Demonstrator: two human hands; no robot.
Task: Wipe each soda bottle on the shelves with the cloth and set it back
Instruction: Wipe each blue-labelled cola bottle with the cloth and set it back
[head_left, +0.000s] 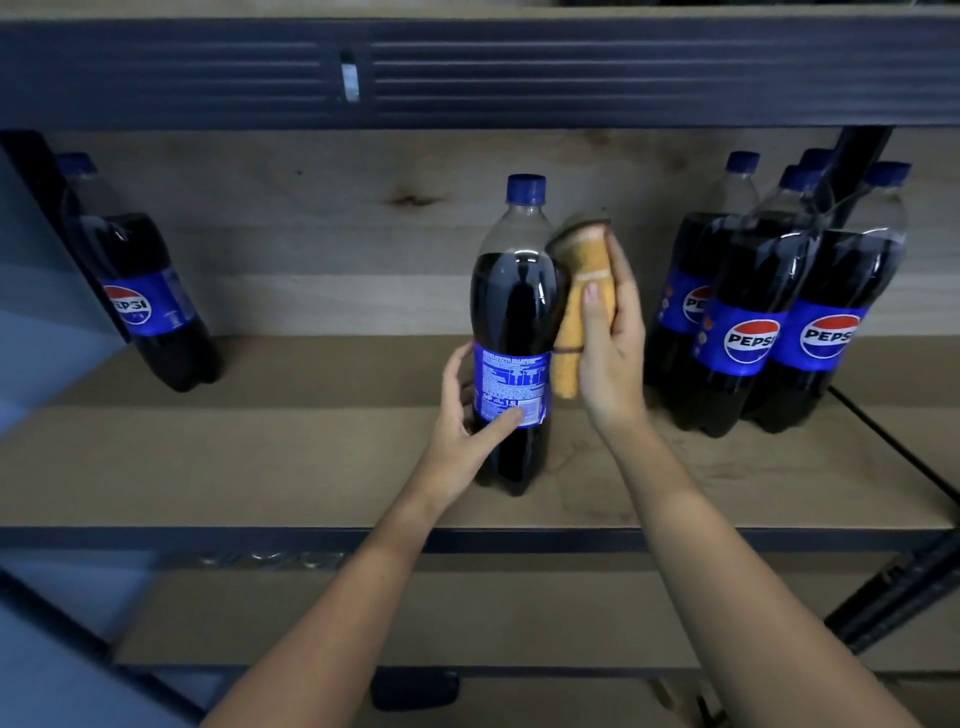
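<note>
A dark soda bottle (514, 312) with a blue cap and blue label stands upright on the wooden shelf (311, 457), mid-frame. My left hand (467, 415) grips its lower part, thumb across the label. My right hand (610, 338) holds a folded yellow cloth (582, 291) against the bottle's right side. A single bottle (140, 291) stands at the far left. Several more bottles (769, 312) are clustered at the right, labels facing me.
The metal beam of the shelf above (467, 73) runs across the top. A dark upright post (857, 150) and a black cable (893, 441) are at the right. A lower shelf (415, 613) lies beneath my forearms.
</note>
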